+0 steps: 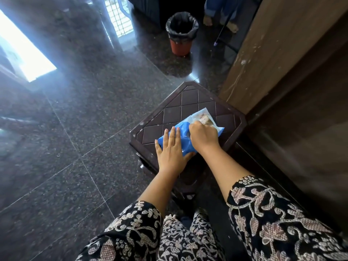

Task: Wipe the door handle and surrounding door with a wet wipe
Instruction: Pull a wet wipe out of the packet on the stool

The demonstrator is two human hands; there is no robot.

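Note:
A blue and white wet wipe pack (183,129) lies on a dark brown plastic stool (180,102). My left hand (172,150) rests flat on the pack's near end, fingers spread, holding it down. My right hand (204,136) is closed on the top middle of the pack, fingers pinched at its opening; what they pinch is hidden. The wooden door (267,53) stands to the right of the stool. Its handle is out of view.
A bin (181,32) lined with a black bag stands on the dark granite floor beyond the stool. Another person's feet (220,21) are at the top, near a thin stick. Bright light falls through an opening at the left (24,53).

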